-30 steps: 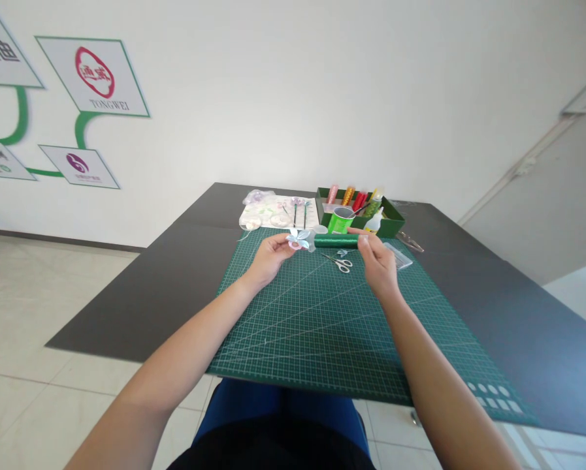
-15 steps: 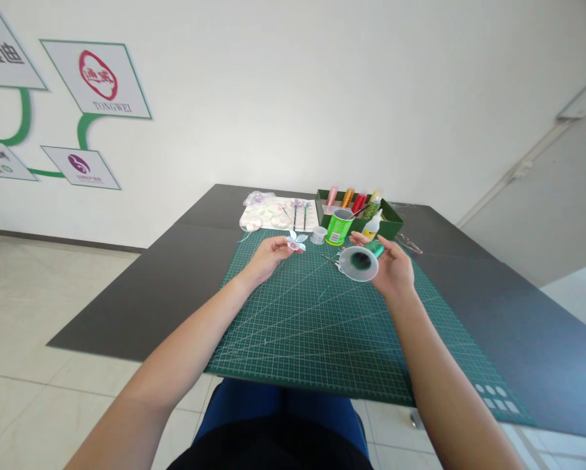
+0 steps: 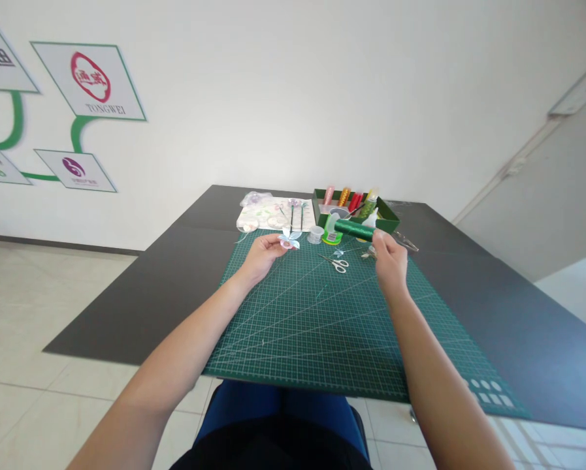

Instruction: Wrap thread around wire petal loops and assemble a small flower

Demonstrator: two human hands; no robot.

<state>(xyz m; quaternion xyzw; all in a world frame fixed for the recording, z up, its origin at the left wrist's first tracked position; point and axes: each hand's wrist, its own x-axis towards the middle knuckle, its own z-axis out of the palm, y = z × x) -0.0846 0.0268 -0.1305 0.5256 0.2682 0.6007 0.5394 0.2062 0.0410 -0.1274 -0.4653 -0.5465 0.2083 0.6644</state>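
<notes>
Pinched in the fingers of my left hand (image 3: 263,256) is a pale blue and white flower (image 3: 289,239), held above the far part of the green cutting mat (image 3: 312,333). My right hand (image 3: 391,262) grips one end of a spool of green thread (image 3: 355,230), which lies sideways and points left. Its clear flange hides part of the bright green can (image 3: 330,236) behind. Below the spool, white-handled scissors (image 3: 340,265) lie on the mat. Close to them is a small pale blue flower piece (image 3: 338,252).
A dark green box (image 3: 318,203) at the back holds several coloured spools and a white glue bottle stands before it. Left of it, a white sheet (image 3: 307,207) carries thin flower stems. A small clear cup (image 3: 315,235) stands beside the can.
My right hand has turned the spool from facing me to lying sideways, uncovering the scissors. The flower in my left hand has shifted slightly left in view.
</notes>
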